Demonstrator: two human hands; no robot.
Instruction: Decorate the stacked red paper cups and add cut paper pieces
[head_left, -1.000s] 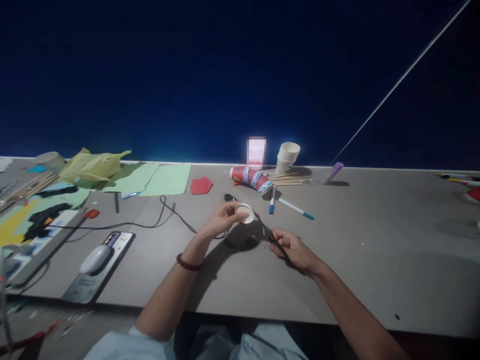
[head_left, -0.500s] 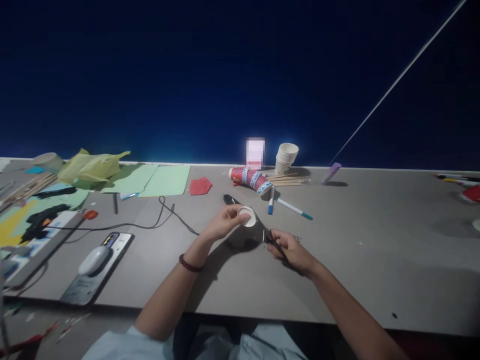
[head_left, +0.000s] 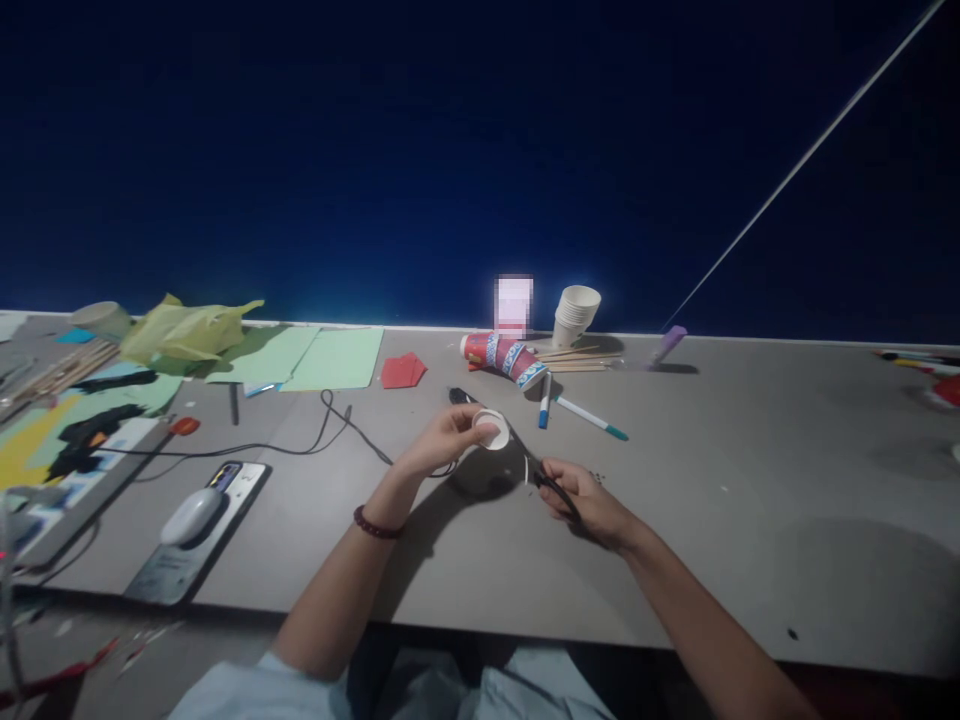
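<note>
My left hand (head_left: pixel 442 440) pinches a shallow round white paper piece (head_left: pixel 498 424), like the base of a paper cup, with the thumb inside its rim. To its right, my right hand (head_left: pixel 592 505) is closed around scissors with black handles (head_left: pixel 561 492). The blades point up and left towards the paper piece, and a gap seems to lie between them. A thin white strip (head_left: pixel 526 469) shows beside the scissors near my right fingertips; whether it hangs or lies there I cannot tell. Both hands are above the grey table (head_left: pixel 517 580).
Behind the hands are decorated paper cups (head_left: pixel 502 358), stacked white cups (head_left: pixel 576 315), wooden sticks (head_left: pixel 577 358) and markers (head_left: pixel 592 418). Red paper (head_left: pixel 403 370), green sheets (head_left: pixel 334 358), a cable (head_left: pixel 262 449), a phone (head_left: pixel 232 515) and a power strip (head_left: pixel 90 490) lie left.
My left hand has drawn slightly left with the paper piece, widening the gap to the scissors. My right hand has hardly moved. The whole view has shifted a little.
</note>
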